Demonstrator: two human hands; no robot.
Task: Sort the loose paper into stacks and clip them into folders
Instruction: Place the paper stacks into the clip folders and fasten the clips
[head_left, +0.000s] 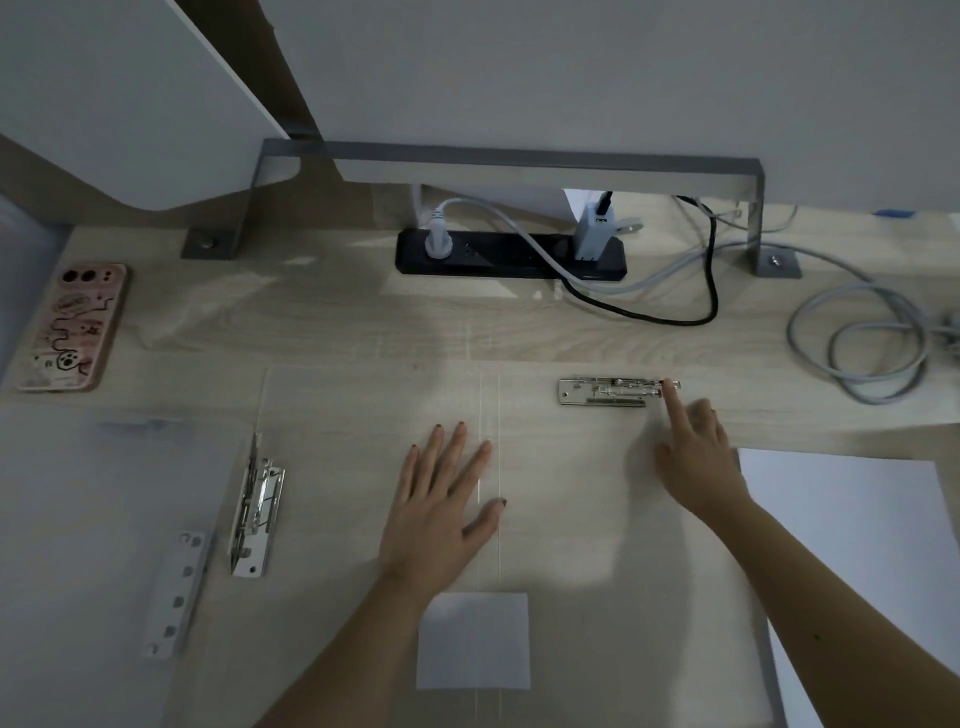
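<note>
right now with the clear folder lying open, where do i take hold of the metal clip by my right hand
Probably take the metal clip by the slim lever tip jutting past its right end, coming from the right, where the right hand points its index finger. The rest lies flat on the clear folder, with little to pinch. The left hand presses the folder flat.

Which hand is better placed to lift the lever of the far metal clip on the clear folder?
The right hand: its index finger reaches the lever end of the metal clip. The left hand lies flat on the clear folder near its fold, farther away.
</note>
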